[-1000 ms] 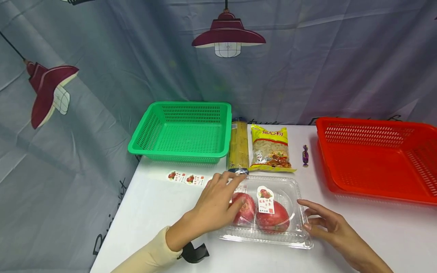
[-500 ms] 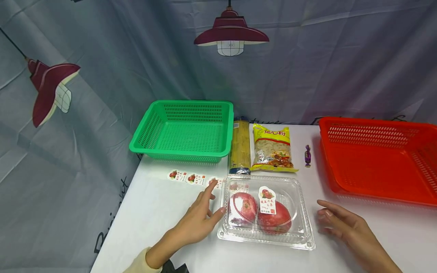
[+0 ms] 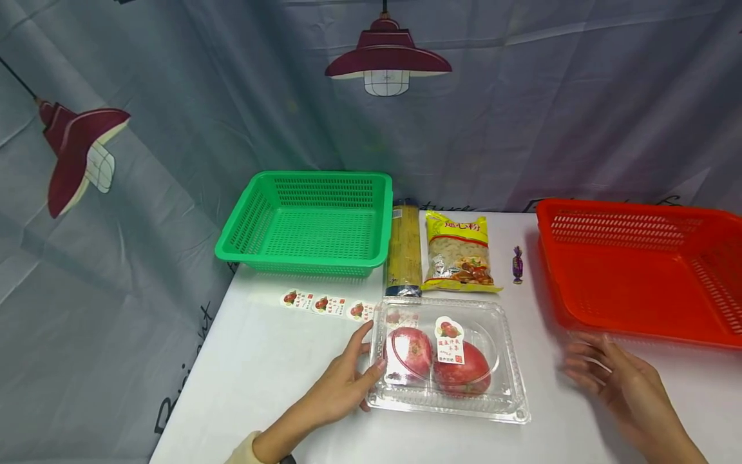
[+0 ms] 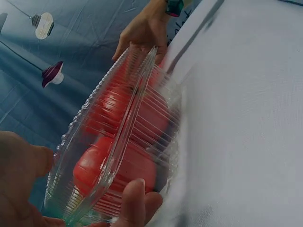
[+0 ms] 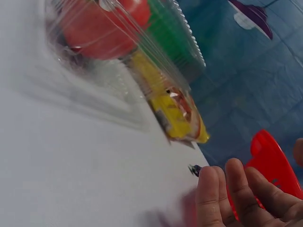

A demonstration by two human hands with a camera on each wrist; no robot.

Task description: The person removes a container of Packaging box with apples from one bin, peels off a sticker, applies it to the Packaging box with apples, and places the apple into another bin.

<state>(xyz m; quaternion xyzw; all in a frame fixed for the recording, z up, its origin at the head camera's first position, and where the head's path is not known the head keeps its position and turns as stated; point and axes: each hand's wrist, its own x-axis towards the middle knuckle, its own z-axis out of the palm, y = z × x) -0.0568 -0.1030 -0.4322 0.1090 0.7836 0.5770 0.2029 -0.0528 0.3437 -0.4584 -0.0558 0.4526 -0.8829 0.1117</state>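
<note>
A clear plastic clamshell box (image 3: 493, 386) holding two red, apple-like fruits (image 3: 462, 370) lies on the white table, its lid shut. A white label (image 3: 449, 341) with a fruit picture is on the lid. At the box's left edge, my left hand (image 3: 342, 383) holds the rim, thumb on top and some fingers hidden below; the left wrist view shows fingertips (image 4: 135, 201) on either side of the rim. My right hand (image 3: 628, 390) is apart from the box, in front of the red basket, with loosely bent fingers and nothing in them.
A green basket (image 3: 304, 263), a spaghetti pack (image 3: 404, 251) and a pasta bag (image 3: 460, 251) stand behind the box. A strip of fruit labels (image 3: 329, 305) lies to the left. A purple wrapped candy (image 3: 518, 265) lies beside the red basket (image 3: 649, 332).
My left hand has come off the lid, drawn back to the left, then taken the box's left edge. My right hand has left the box's right edge and moved right. The box stays put.
</note>
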